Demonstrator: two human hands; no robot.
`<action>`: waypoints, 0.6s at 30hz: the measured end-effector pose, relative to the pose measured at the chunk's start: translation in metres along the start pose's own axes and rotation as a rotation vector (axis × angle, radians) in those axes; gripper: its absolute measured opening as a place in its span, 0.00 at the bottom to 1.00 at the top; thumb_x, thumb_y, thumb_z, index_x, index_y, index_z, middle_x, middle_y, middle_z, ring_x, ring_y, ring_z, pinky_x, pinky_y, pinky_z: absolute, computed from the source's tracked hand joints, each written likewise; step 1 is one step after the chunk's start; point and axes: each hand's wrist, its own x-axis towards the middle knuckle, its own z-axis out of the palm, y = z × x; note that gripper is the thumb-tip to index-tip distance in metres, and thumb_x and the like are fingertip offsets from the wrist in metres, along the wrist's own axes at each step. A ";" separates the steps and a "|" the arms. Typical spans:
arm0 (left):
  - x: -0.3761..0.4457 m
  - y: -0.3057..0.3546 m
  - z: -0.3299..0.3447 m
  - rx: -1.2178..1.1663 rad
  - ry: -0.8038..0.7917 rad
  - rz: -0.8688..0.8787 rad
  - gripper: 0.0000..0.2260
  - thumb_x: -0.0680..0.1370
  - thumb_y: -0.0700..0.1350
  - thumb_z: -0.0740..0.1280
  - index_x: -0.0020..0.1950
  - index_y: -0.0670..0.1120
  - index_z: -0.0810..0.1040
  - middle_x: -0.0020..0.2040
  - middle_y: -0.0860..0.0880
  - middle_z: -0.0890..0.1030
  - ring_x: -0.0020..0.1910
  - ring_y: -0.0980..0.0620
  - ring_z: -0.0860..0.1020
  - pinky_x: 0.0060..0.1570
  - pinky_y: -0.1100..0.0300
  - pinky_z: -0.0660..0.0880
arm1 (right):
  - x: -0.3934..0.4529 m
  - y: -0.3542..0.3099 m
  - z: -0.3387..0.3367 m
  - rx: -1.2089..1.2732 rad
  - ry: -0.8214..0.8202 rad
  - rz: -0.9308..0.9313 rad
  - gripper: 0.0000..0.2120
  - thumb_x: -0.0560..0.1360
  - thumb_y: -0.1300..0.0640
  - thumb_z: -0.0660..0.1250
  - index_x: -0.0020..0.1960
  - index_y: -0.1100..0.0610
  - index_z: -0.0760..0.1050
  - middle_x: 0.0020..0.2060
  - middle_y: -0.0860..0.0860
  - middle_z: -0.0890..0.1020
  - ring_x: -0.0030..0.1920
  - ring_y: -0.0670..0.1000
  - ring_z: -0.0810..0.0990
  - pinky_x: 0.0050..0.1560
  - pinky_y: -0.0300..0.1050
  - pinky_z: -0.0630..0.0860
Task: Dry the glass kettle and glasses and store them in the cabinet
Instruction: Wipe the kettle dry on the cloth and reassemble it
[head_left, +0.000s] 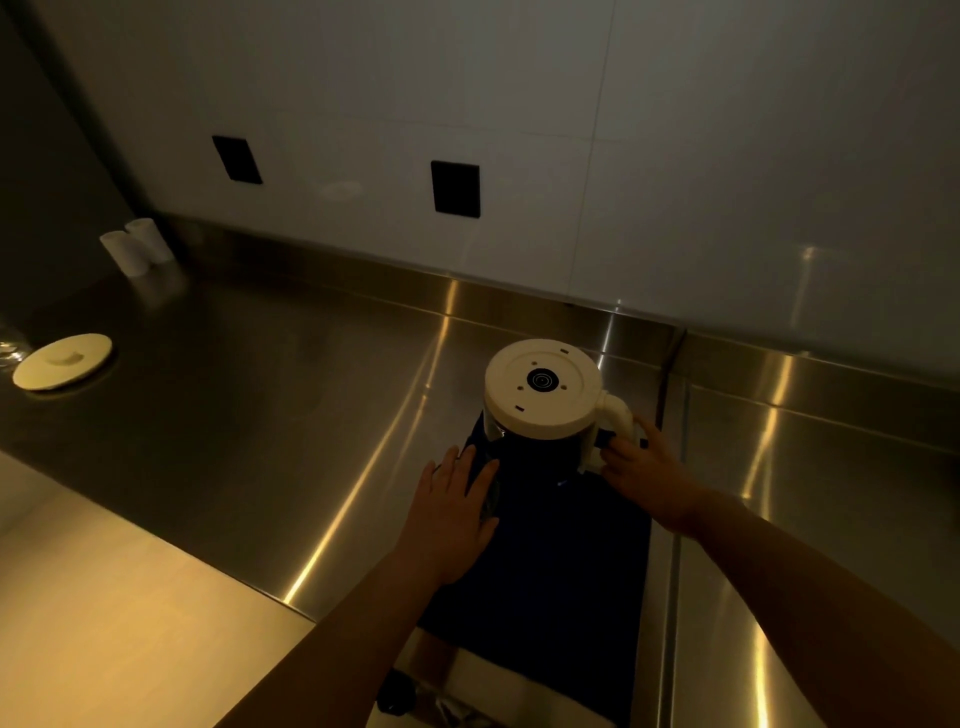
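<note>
The glass kettle (540, 395) stands upside down on a dark blue cloth (561, 561), its white round base facing up. My right hand (644, 473) grips the white handle on the kettle's right side. With straight fingers, my left hand (457, 514) lies flat on the cloth's left edge, just beside the glass body. The white kettle lid (62, 361) lies on the steel counter at the far left. A clear glass (8, 348) shows partly at the left frame edge.
The steel counter (260, 415) runs along a white tiled wall with two black outlets (455, 188). Two white cylinders (136, 250) stand in the back left corner. A lighter worktop surface (104, 597) lies at the front left.
</note>
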 end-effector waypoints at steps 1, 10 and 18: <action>0.000 0.000 0.000 0.001 -0.002 0.001 0.30 0.81 0.59 0.51 0.78 0.51 0.42 0.78 0.44 0.42 0.77 0.45 0.41 0.72 0.48 0.37 | 0.001 0.000 0.000 -0.017 -0.022 0.012 0.21 0.43 0.62 0.81 0.35 0.51 0.83 0.38 0.50 0.83 0.48 0.53 0.82 0.56 0.66 0.72; -0.002 -0.001 -0.002 -0.040 -0.013 0.013 0.30 0.81 0.58 0.52 0.78 0.51 0.42 0.78 0.45 0.42 0.76 0.45 0.39 0.72 0.49 0.35 | 0.008 0.001 -0.017 -0.073 -0.172 0.026 0.16 0.50 0.57 0.81 0.36 0.48 0.82 0.40 0.46 0.83 0.52 0.49 0.81 0.60 0.62 0.71; 0.000 -0.002 0.001 -0.038 0.015 0.014 0.30 0.81 0.58 0.52 0.78 0.51 0.43 0.78 0.44 0.43 0.77 0.45 0.41 0.72 0.49 0.37 | 0.015 0.002 -0.033 -0.087 -0.205 0.019 0.16 0.48 0.54 0.82 0.32 0.45 0.82 0.37 0.44 0.83 0.51 0.47 0.81 0.57 0.59 0.74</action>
